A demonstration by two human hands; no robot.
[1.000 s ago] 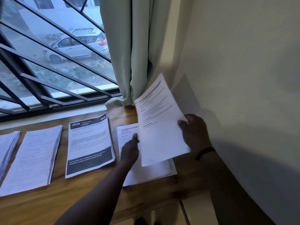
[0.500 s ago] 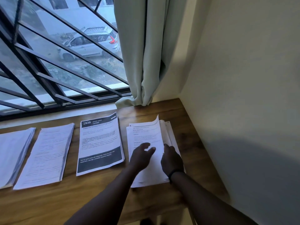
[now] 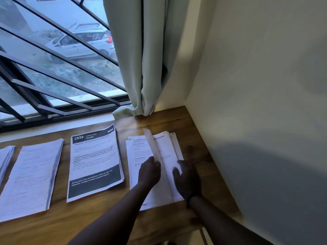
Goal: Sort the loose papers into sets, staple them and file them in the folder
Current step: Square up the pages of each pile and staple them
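Head view: the sheet held up a second ago is now down on the right-hand stack (image 3: 141, 152), where the left hand (image 3: 149, 172) pinches a lifting page and the right hand (image 3: 186, 179) presses flat just beside it, so sorting continues.

Leftmost stack (image 3: 6, 158) cut off, lifted sheet (image 3: 153, 147) blurred

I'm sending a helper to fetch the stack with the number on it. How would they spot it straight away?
Start at the wooden desk under the barred window, where paper stacks lie in a row. Take the stack headed 2939, just left of the pile under both hands. Only it has a black header band reading 2939 and a dark block across its bottom; the others are plain white text.
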